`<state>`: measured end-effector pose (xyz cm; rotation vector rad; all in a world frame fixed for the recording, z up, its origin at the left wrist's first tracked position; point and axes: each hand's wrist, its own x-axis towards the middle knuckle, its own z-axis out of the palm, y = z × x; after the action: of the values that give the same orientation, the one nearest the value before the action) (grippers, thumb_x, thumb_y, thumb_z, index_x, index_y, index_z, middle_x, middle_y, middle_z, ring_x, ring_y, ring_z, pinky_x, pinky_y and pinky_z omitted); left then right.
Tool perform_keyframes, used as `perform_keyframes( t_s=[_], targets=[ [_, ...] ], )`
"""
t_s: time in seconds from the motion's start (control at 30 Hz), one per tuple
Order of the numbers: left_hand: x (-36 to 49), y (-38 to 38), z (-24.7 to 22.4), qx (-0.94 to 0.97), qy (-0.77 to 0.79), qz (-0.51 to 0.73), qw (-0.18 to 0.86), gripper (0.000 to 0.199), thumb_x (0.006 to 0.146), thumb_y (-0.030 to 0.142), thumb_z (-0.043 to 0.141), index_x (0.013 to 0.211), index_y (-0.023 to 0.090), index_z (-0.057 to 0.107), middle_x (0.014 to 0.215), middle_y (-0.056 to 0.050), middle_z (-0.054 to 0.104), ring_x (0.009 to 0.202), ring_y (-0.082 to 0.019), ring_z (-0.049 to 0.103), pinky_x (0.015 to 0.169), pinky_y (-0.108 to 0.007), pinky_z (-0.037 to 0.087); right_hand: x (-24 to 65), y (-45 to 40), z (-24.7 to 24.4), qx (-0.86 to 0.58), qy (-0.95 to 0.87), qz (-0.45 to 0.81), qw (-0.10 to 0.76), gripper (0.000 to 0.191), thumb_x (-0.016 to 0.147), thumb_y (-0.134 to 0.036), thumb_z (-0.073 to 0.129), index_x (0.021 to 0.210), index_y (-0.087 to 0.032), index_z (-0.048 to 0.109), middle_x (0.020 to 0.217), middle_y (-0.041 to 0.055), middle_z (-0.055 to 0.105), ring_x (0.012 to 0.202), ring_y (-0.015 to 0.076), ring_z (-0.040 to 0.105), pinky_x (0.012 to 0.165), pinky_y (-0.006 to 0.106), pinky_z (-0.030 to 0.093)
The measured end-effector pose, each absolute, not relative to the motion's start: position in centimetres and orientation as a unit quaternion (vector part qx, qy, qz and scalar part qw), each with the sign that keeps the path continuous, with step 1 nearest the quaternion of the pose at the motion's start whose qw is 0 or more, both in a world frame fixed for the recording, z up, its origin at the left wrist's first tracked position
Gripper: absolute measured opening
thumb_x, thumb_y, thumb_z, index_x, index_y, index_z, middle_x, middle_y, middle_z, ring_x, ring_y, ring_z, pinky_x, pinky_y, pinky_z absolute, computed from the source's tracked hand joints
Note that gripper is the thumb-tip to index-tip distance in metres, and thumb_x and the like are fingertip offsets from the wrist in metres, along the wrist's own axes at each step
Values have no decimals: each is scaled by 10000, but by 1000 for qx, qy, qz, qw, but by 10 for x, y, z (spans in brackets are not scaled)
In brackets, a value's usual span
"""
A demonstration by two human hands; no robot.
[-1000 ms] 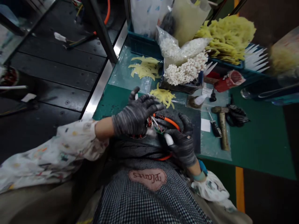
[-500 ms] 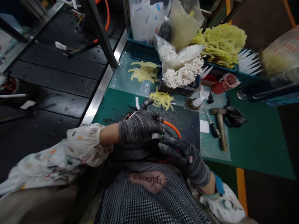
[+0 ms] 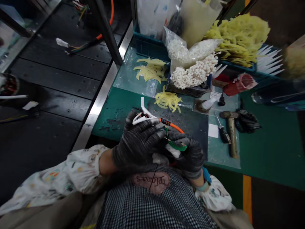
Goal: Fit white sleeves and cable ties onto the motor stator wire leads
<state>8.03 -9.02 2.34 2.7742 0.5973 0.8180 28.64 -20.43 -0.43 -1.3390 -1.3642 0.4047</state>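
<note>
Both my hands wear dark grey knit gloves. My left hand (image 3: 140, 143) lies with its fingers bent over a bundle of white-sleeved wires (image 3: 149, 115), its thumb on the far side. From that bundle an orange cable (image 3: 176, 127) with a black-wrapped end runs off to the right. My right hand (image 3: 192, 156) is closed around a small green piece (image 3: 177, 146) with thin strands at its end. A white rounded piece (image 3: 173, 150) sits beside it, partly under the fingers. Close to my apron, the lower part of the work is hidden by my hands.
Yellow curved strips (image 3: 168, 100) lie on the green table (image 3: 269, 152). Behind them stand a bag of white beads (image 3: 190, 71) and a pile of yellow pieces (image 3: 240, 38). To the right are a screwdriver (image 3: 224, 133), a hammer (image 3: 232, 133) and a red container (image 3: 240, 83). A metal post (image 3: 107, 35) rises at left.
My left hand has turned palm-down and moved nearer my body, uncovering the white-sleeved wires. My right hand has turned and closed; the green piece now shows in it. The view has shifted slightly.
</note>
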Motion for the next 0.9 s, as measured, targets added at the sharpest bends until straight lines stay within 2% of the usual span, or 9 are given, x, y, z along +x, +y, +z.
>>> perform_keyframes(
  t_s=[0.2, 0.3, 0.4, 0.47, 0.53, 0.6, 0.67, 0.8, 0.9],
  targets=[
    [93, -106, 10, 914, 270, 294, 74, 258, 1096, 369, 674, 1322, 270, 747, 1451, -89, 804, 1431, -275, 724, 1447, -566, 284, 261, -174, -17, -663, -435, 74, 604, 226, 981, -379, 841, 943, -284, 640, 861, -7, 774, 733, 204, 752, 704, 348, 660],
    [75, -98, 12, 934, 216, 275, 78, 252, 1103, 434, 647, 1246, 267, 769, 1514, -124, 764, 1424, -292, 728, 1448, -585, 257, 250, -160, -31, -660, -369, 112, 645, 151, 1068, -428, 715, 1080, -286, 665, 972, 16, 769, 839, 213, 754, 821, 385, 670],
    [48, -59, 35, 937, 153, 255, 181, 216, 1109, 422, 588, 1207, 352, 767, 1375, 21, 840, 1232, -222, 806, 1451, -503, 266, 243, -156, -43, -630, -374, 190, 654, 238, 1115, -442, 598, 1304, -307, 647, 1152, 67, 763, 1064, 275, 773, 997, 511, 674],
    [44, -16, 52, 916, 202, 278, 208, 264, 1125, 405, 511, 1138, 361, 771, 1233, 52, 870, 1104, -224, 821, 1356, -526, 405, 240, -154, -47, -599, -438, 191, 643, 269, 1135, -429, 515, 1366, -332, 613, 1152, 76, 743, 1088, 292, 769, 1018, 552, 680],
    [58, 33, 59, 909, 286, 260, 155, 360, 1128, 538, 545, 1057, 285, 790, 1083, 7, 861, 994, -232, 780, 1095, -470, 580, 238, -149, -48, -535, -528, 183, 633, 201, 1129, -425, 525, 1283, -356, 633, 1079, 55, 736, 1000, 280, 777, 958, 522, 712],
    [90, 79, 53, 924, 312, 150, 161, 496, 1102, 612, 554, 1076, 193, 818, 1040, -54, 822, 971, -233, 747, 938, -405, 610, 237, -142, -45, -476, -595, 181, 621, 106, 1089, -434, 650, 1158, -358, 680, 1022, 25, 750, 930, 256, 787, 899, 462, 737],
    [128, 111, 37, 940, 286, 82, 169, 407, 1018, 558, 703, 1025, 180, 855, 1009, -37, 806, 873, -189, 726, 842, -331, 607, 239, -136, -42, -447, -633, 190, 603, 103, 1039, -415, 775, 1092, -349, 716, 998, 0, 778, 907, 234, 802, 871, 411, 752],
    [186, 127, 1, 959, 244, 13, 146, 316, 869, 484, 868, 871, 168, 861, 948, -15, 795, 816, -174, 707, 835, -290, 603, 244, -131, -41, -421, -666, 188, 586, 125, 1079, -391, 748, 1165, -302, 732, 1044, 14, 822, 950, 232, 831, 894, 417, 764],
    [201, 116, -16, 961, 246, 52, 116, 300, 912, 448, 823, 857, 154, 822, 958, -16, 806, 885, -174, 727, 937, -304, 614, 244, -132, -48, -431, -682, 186, 560, 156, 1103, -433, 697, 1100, -288, 752, 1018, 10, 826, 934, 230, 838, 875, 413, 760]
  ],
)
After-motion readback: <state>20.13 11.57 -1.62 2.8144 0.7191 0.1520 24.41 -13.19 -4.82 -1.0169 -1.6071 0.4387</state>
